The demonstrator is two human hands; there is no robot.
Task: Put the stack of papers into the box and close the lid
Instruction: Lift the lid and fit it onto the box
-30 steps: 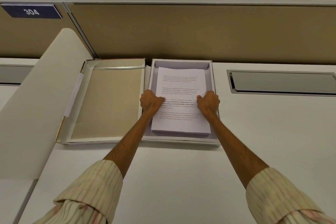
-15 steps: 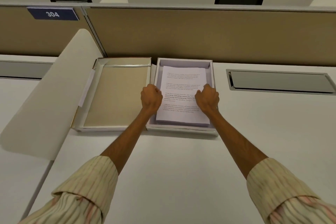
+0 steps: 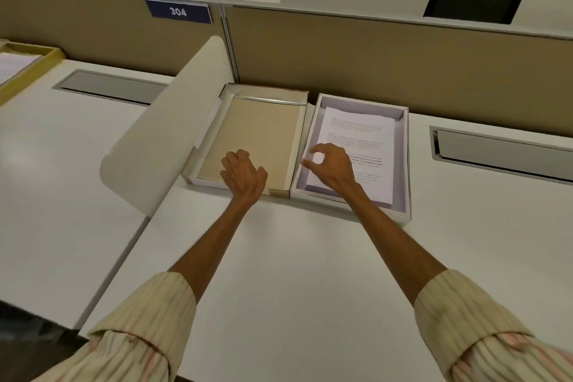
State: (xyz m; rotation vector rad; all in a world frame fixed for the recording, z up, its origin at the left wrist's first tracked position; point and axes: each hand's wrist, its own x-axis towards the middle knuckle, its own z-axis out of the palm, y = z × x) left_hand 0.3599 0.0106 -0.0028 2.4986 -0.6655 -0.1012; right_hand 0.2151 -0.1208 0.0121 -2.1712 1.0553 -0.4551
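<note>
Hands off stack of papers [image 3: 356, 146] in box [image 3: 406, 164]: left hand [image 3: 245, 172] now over lid [image 3: 257, 133], right hand [image 3: 333, 167] empty, both grips apart; lid-closing next.

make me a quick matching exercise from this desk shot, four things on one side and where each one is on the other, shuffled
Things
1. stack of papers
2. lid
3. left hand
4. right hand

Places
A. open side up on the desk, left of the box
B. lying inside the box
C. over the near left part of the papers, fingers curled
D. over the lid's near edge

Pairs: 1-B, 2-A, 3-D, 4-C
</note>
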